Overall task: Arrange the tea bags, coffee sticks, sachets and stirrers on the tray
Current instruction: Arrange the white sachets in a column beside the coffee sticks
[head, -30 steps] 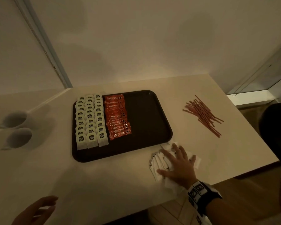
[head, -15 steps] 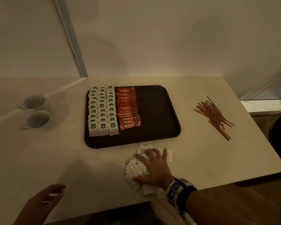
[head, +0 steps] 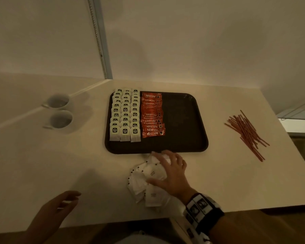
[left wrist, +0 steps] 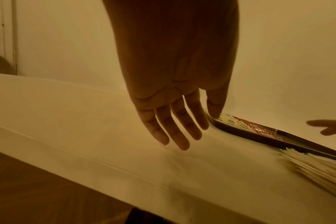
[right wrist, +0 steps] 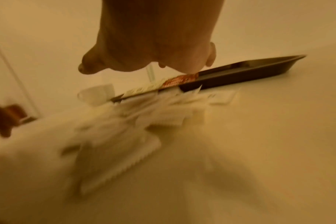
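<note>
Moved since earlier: right hand [head: 172, 175] now sits further toward the tray's near edge on the white sachets [head: 148, 180], and the pile looks bunched tighter than a second ago; left hand [head: 51, 213] has stayed low at the table's near edge

Done: tea bags [head: 125, 114] lie in three neat columns on the left of the tray [head: 188, 138]; coffee sticks [head: 152, 115] overlap in one column just beside them

Left: sachets are all off the tray, heaped on the table [head: 227, 176] just in front of its near rim; stirrers [head: 246, 132] lie in a loose bundle well to the right; I judge the job about half done, with the tray's right half bare

Sachets and fingers: right hand is spread over the heap, fingertips curved down onto the far packets and thumb against the near side; it looks like gathering, not yet lifting; wrist view is too blurred to show a true pinch

Left fingers: straight, relaxed, holding nothing, hovering above the tabletop, apart from the sachets

Beyond: two cups [head: 59, 111] left of the tray
</note>
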A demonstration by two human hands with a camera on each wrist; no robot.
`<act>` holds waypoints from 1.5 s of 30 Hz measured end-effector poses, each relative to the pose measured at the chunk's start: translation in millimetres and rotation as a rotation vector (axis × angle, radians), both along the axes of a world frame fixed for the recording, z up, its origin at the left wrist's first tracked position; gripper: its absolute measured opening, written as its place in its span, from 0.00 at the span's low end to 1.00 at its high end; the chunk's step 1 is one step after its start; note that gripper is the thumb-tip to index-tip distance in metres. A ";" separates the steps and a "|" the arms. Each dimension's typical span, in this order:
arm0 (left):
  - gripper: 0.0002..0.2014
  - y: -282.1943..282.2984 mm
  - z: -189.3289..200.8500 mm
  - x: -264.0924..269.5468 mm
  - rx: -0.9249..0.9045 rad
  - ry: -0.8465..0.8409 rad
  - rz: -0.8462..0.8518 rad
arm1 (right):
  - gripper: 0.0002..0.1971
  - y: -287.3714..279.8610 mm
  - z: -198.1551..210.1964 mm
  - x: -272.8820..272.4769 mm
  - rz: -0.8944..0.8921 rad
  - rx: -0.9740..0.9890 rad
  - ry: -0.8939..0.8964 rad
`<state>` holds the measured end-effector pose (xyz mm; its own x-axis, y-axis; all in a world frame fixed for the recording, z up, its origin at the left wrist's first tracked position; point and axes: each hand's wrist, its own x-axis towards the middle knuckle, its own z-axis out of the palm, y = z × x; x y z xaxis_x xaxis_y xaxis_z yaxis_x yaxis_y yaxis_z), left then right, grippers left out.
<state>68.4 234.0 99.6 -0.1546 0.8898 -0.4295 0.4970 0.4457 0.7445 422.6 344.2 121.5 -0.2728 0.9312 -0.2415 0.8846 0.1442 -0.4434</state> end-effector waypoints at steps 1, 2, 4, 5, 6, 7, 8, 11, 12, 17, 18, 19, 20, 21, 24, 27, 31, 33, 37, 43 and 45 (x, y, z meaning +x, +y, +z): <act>0.11 -0.3 0.0 0.4 0.005 0.001 -0.002 | 0.46 4.5 5.0 5.4 0.001 0.000 0.042; 0.12 -0.3 0.5 1.5 0.010 0.001 0.000 | 0.45 10.5 9.4 9.2 0.045 -0.029 0.044; 0.11 0.6 1.2 4.7 0.020 0.001 0.000 | 0.44 23.1 16.6 9.2 0.226 -0.121 -0.054; 0.10 1.4 1.4 6.4 0.025 -0.001 -0.004 | 0.44 28.5 18.0 5.8 0.317 -0.149 -0.115; 0.10 2.0 1.6 8.1 0.031 -0.005 -0.009 | 0.45 33.1 18.9 1.2 0.391 -0.164 -0.163; 0.09 2.8 1.8 9.4 0.034 -0.012 -0.013 | 0.46 37.2 18.9 -3.9 0.448 -0.177 -0.195; 0.09 3.3 2.2 10.5 0.033 -0.021 -0.014 | 0.46 40.4 18.8 -9.3 0.496 -0.190 -0.214; 0.09 3.6 2.1 10.7 0.043 -0.017 -0.015 | 0.47 45.7 15.9 -25.1 0.637 -0.202 -0.284; 0.10 3.6 2.7 10.7 0.050 -0.013 -0.012 | 0.46 46.5 14.8 -30.3 0.672 -0.204 -0.312; 0.10 4.5 6.7 8.7 0.073 0.001 -0.004 | 0.37 51.4 14.4 -45.0 0.671 -0.250 -0.346; 0.10 5.1 7.4 8.2 0.075 0.002 -0.002 | 0.36 52.6 14.7 -45.5 0.664 -0.258 -0.335; 0.10 5.9 7.7 7.5 0.077 0.005 -0.001 | 0.34 54.0 14.6 -45.8 0.662 -0.260 -0.327; 0.10 6.7 7.8 7.2 0.080 0.008 0.002 | 0.33 55.2 14.5 -46.2 0.665 -0.257 -0.323; 0.10 7.6 8.3 7.1 0.084 0.009 0.003 | 0.31 56.0 14.7 -46.7 0.668 -0.256 -0.321; 0.09 11.1 12.6 8.6 0.082 -0.003 0.010 | 0.27 57.9 16.3 -48.0 0.658 -0.276 -0.310; 0.09 15.2 16.2 9.2 0.093 -0.012 0.009 | 0.21 61.2 17.6 -47.4 0.596 -0.308 -0.247; 0.08 21.6 20.8 7.8 0.101 -0.013 0.003 | 0.16 67.7 27.5 -45.2 0.509 -0.367 -0.122; 0.09 26.4 23.3 8.1 0.104 -0.011 -0.006 | 0.13 71.4 35.1 -43.9 0.479 -0.408 -0.072; 0.09 41.4 31.5 16.0 0.125 -0.001 -0.043 | 0.09 73.9 38.1 -46.8 0.457 -0.476 -0.070; 0.10 55.9 42.4 25.5 0.152 0.002 -0.095 | 0.22 63.3 29.6 -60.2 0.543 -0.454 -0.171; 0.13 61.6 48.1 27.6 0.142 -0.041 -0.105 | 0.23 66.3 35.3 -58.5 0.526 -0.463 -0.120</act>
<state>96.0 295.5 147.7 -0.0431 0.9523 -0.3021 0.5034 0.2819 0.8168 364.2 410.5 156.8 -0.6050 0.4772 -0.6374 0.7959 0.3860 -0.4665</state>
